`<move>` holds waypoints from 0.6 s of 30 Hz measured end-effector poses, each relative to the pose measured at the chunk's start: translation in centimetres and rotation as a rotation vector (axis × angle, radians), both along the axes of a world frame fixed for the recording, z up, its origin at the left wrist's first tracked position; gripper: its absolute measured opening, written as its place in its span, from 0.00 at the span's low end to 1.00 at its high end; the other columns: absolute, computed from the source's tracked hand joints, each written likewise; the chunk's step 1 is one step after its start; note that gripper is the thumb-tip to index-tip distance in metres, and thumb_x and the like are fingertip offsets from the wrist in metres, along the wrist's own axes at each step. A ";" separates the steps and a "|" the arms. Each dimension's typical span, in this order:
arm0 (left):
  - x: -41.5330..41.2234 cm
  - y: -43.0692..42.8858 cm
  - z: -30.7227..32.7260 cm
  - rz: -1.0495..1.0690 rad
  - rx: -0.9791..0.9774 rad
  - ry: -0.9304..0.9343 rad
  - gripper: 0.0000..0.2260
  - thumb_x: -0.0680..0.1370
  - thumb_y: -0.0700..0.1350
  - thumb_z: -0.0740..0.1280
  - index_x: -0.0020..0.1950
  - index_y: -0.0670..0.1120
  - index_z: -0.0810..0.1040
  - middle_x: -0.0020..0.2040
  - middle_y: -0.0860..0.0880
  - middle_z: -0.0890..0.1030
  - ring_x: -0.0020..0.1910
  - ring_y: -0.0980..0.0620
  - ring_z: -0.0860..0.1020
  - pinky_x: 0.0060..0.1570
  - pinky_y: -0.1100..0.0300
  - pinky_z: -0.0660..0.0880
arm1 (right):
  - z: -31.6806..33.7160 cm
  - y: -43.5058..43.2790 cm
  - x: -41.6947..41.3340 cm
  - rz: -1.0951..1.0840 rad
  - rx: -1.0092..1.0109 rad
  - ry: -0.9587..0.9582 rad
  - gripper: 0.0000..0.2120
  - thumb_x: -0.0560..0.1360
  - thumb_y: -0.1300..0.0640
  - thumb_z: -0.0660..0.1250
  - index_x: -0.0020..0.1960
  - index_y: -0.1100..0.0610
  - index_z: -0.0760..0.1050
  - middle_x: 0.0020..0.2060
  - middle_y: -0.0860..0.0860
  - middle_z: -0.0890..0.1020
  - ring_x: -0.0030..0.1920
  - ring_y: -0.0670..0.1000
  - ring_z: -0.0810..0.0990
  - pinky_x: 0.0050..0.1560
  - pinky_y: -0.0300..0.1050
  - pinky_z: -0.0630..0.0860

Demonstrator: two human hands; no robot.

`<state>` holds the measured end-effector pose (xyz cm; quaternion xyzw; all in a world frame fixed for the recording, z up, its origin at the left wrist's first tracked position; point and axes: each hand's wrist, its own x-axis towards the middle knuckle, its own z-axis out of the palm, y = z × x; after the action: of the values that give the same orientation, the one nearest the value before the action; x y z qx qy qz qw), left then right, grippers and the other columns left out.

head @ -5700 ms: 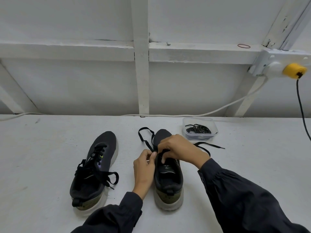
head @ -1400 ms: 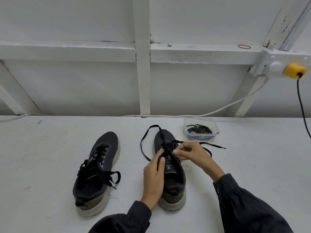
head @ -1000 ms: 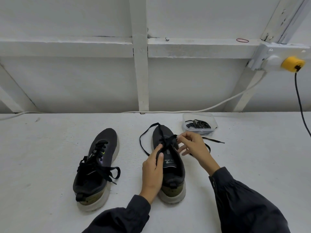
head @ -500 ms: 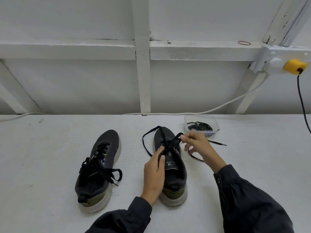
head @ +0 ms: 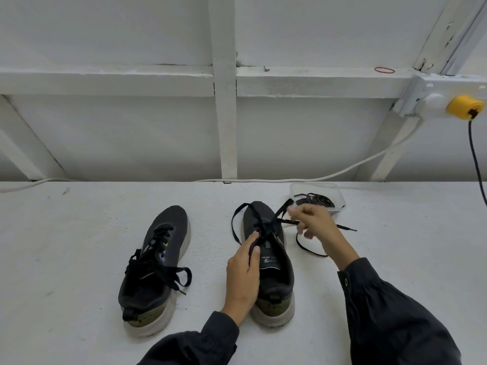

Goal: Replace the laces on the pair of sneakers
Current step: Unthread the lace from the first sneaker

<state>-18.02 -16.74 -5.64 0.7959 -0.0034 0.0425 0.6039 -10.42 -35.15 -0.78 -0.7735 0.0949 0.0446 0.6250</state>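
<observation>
The left shoe (head: pixel 155 270) lies laced on the white table (head: pixel 79 233), toe pointing away. Beside it is the right shoe (head: pixel 274 275). The left hand (head: pixel 242 275) lies along it with straight fingers, the fingertips pressing on the lace (head: pixel 266 230) where it crosses above the tongue. The right hand (head: pixel 316 227), motion-blurred, pinches 1 strand of that lace and holds it taut near a clear tub (head: pixel 340 196) of spare laces (head: pixel 315 200). White print on the tongue label is too blurred to read.

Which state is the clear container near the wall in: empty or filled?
Not empty: a bundle of black laces lies inside the clear container, visible through its wall.
</observation>
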 end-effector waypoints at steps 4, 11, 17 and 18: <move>0.0 0.0 -0.1 0.006 0.006 -0.011 0.15 0.83 0.42 0.59 0.70 0.49 0.73 0.66 0.54 0.76 0.67 0.58 0.73 0.68 0.56 0.70 | -1.1 1.2 -1.2 0.266 -0.121 0.126 0.11 0.70 0.52 0.77 0.38 0.58 0.79 0.27 0.48 0.79 0.25 0.44 0.73 0.25 0.34 0.65; 0.1 0.2 0.0 0.004 0.004 -0.002 0.16 0.83 0.41 0.59 0.71 0.47 0.73 0.66 0.53 0.77 0.66 0.57 0.74 0.68 0.56 0.71 | 0.1 0.0 1.0 -0.193 0.011 -0.168 0.13 0.77 0.61 0.69 0.35 0.60 0.71 0.28 0.53 0.73 0.23 0.46 0.70 0.26 0.37 0.62; 0.1 0.0 0.0 0.015 0.028 -0.027 0.15 0.83 0.41 0.59 0.70 0.47 0.73 0.66 0.53 0.77 0.67 0.58 0.74 0.68 0.60 0.70 | -0.5 0.5 -0.4 0.111 -0.087 0.106 0.16 0.73 0.49 0.74 0.41 0.62 0.78 0.30 0.50 0.80 0.23 0.46 0.73 0.22 0.36 0.63; 0.1 0.0 0.0 0.018 0.033 -0.028 0.15 0.83 0.41 0.59 0.70 0.47 0.74 0.67 0.53 0.77 0.67 0.58 0.73 0.68 0.60 0.70 | -0.9 0.9 -0.9 0.190 -0.110 0.139 0.15 0.71 0.49 0.76 0.39 0.61 0.78 0.29 0.50 0.80 0.24 0.46 0.73 0.23 0.35 0.63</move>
<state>-17.95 -16.74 -5.65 0.8050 -0.0055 0.0589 0.5903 -11.35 -34.24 -1.68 -0.8073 0.0665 0.1517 0.5664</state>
